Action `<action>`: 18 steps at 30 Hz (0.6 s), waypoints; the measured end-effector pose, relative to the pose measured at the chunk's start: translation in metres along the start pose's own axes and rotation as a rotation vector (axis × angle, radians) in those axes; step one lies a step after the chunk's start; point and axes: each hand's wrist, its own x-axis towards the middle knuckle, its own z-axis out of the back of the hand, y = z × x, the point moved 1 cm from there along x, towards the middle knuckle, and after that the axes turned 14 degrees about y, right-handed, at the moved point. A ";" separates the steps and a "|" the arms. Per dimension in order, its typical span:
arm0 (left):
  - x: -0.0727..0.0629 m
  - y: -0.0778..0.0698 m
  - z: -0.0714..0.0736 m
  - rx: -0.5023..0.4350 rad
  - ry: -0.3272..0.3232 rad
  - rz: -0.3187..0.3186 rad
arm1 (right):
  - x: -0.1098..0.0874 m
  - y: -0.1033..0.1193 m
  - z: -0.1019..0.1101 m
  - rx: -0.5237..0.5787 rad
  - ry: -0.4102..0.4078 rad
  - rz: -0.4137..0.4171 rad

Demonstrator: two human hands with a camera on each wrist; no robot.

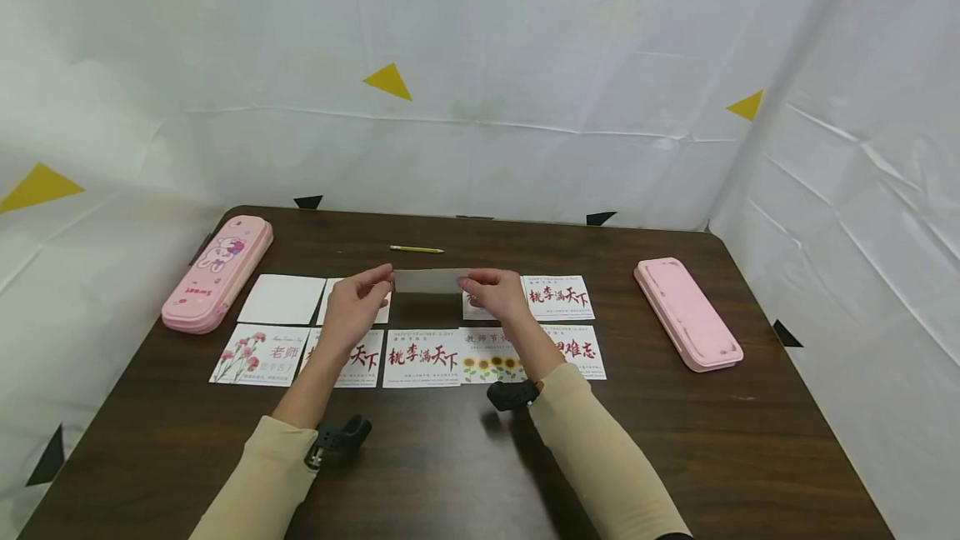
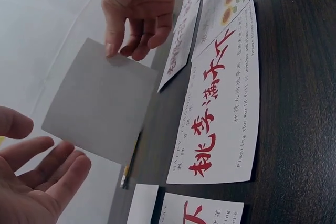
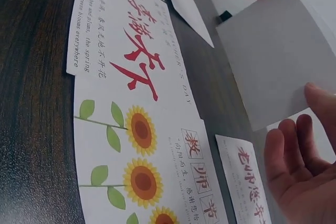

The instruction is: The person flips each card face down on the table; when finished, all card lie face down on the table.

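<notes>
the blank card point(image 1: 429, 281) is raised above the table point(image 1: 750, 457), between both hands. the right hand point(image 1: 501, 294) pinches its right edge, thumb on the near face, fingers behind. the left hand point(image 1: 358, 307) is at the left edge, fingers relaxed and slightly bent, thumb clear of the card. printed cards point(image 1: 422, 358) lie in the front row; a pencil point(image 1: 417, 249) lies beyond.

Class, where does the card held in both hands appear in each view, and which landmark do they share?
Head: held card near centre, between left hand and right hand.
Left wrist: left of centre.
Right wrist: upper right.
Shared landmark: sunflower card.
</notes>
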 end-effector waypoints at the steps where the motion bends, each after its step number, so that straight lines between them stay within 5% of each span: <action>1: 0.000 -0.001 0.000 0.022 -0.009 -0.018 | 0.000 0.000 0.000 -0.006 -0.010 0.007; 9: 0.005 0.000 -0.001 0.114 0.013 -0.089 | 0.003 -0.002 -0.006 -0.001 -0.104 0.022; 18: 0.009 0.012 0.002 0.166 0.129 0.097 | 0.001 -0.008 -0.011 -0.003 -0.126 -0.039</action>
